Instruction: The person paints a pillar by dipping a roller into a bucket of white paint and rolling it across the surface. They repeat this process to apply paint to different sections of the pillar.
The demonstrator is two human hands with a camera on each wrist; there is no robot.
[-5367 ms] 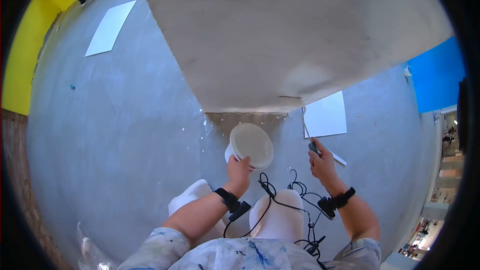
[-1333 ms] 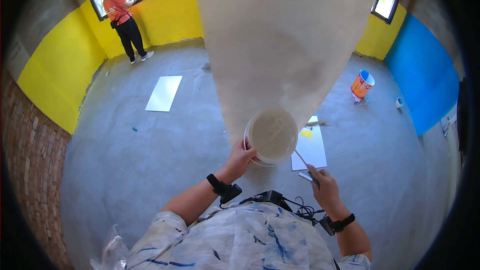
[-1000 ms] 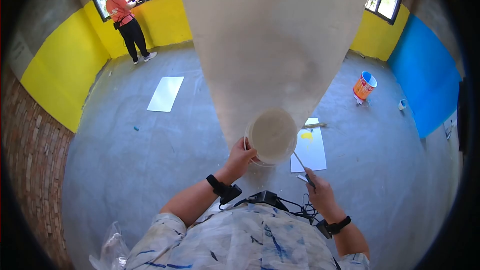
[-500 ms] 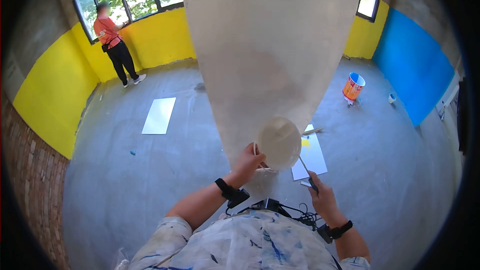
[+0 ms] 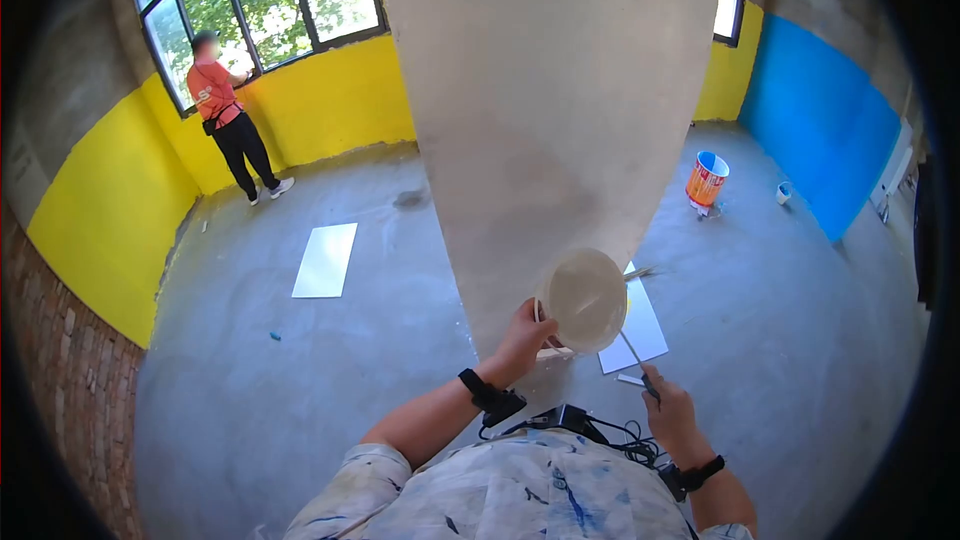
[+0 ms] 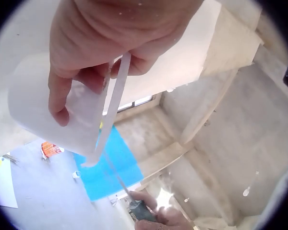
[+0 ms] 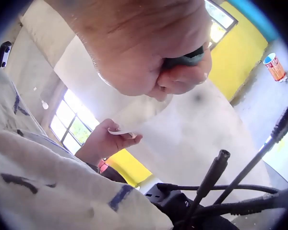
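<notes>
white round plastic bucket (image 5: 585, 300): lower centre-right, tipped further on edge than a second ago | left hand (image 5: 527, 332) curled round its rim | right hand (image 5: 672, 412) fisted on thin dark-handled blade (image 5: 637, 360), tip at rim | likely loading blade

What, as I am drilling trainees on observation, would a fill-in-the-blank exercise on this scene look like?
1. The left hand holds a bucket whose colour is ____.
2. The right hand grips a thin tool by its dark ____.
3. The orange pail stands near a wall painted ____.
4. The other person stands at a window above a strip of paint coloured ____.
Missing words: white; handle; blue; yellow.
</notes>
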